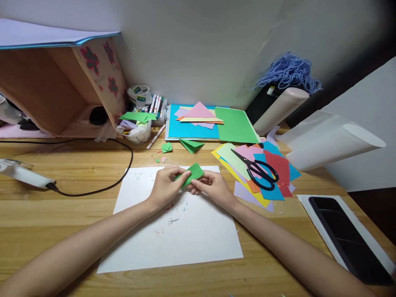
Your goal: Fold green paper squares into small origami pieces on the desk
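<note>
green paper point(196, 170) pinched by left hand point(167, 185) and right hand point(217, 189) — scissors point(248, 162) atop scraps point(280, 165) alongside, folded piece point(192, 145) beyond

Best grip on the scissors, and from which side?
I'd take the scissors by the black handle loops, from above and the near right. They lie on loose paper scraps with the loops toward the person's right and the blades pointing away to the left, so this approach should keep fingers off the blades.
</note>
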A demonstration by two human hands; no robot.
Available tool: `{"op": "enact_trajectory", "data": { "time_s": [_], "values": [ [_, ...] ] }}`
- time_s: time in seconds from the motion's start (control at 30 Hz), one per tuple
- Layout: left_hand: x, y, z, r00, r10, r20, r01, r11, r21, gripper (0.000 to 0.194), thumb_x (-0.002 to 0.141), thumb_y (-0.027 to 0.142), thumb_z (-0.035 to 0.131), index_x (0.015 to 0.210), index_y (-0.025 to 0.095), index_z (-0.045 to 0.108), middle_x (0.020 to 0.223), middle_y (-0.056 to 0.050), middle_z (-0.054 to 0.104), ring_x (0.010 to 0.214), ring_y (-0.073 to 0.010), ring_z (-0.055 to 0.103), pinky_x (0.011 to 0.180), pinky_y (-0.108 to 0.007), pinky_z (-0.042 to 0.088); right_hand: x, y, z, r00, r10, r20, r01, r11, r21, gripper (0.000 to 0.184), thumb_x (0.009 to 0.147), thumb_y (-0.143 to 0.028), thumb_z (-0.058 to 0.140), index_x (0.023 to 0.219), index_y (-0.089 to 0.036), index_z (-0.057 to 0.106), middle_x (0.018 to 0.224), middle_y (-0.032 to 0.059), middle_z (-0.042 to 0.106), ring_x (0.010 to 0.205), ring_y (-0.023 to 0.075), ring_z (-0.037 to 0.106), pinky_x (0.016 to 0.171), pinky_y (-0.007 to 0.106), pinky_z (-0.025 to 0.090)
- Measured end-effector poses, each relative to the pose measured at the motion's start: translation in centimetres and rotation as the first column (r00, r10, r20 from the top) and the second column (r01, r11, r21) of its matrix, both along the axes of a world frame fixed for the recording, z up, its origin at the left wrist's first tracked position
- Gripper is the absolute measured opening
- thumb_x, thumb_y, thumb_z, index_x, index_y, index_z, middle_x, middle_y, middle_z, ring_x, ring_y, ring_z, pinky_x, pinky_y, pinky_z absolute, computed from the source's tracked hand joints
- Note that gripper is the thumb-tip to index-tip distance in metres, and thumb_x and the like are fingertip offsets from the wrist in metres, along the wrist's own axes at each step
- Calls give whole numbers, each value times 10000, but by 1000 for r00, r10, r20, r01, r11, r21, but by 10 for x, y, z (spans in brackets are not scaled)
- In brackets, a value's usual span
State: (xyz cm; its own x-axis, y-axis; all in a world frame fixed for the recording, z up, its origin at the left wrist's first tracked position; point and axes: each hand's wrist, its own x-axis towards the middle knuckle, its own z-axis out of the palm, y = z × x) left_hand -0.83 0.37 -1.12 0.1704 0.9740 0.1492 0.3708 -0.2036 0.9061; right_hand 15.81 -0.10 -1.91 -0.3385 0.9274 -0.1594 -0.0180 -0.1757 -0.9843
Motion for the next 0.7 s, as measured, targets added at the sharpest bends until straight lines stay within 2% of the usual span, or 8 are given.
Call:
{"op": "enact_trajectory", "data": {
  "time_s": [0.23,0.5,0.7],
  "values": [
    [1,0,4,991,20,-133,-2,992,130,244,823,302,544,634,172,628,611,2,600,634,-129,501,681,-269,355,3,1,1,998,59,10,-59,998,-27,251,760,-373,622,773,-124,594,657,47,673,466,83,567,486,222,481],
    [0,2,1,994,25,-109,-15,996,89,239,825,313,540,660,172,639,626,-3,602,616,-126,498,625,-258,350,6,3,-4,995,94,11,-94,995,-18,343,828,-441,496,714,-123,557,652,75,693,420,85,564,426,202,449],
    [0,1,1,995,26,-99,-20,998,62,229,818,314,546,676,175,659,631,-8,616,620,-129,513,619,-256,359,9,5,-6,988,150,-43,-151,989,-7,339,869,-400,393,766,-119,552,684,94,700,474,116,601,452,224,470]
  ]
}}
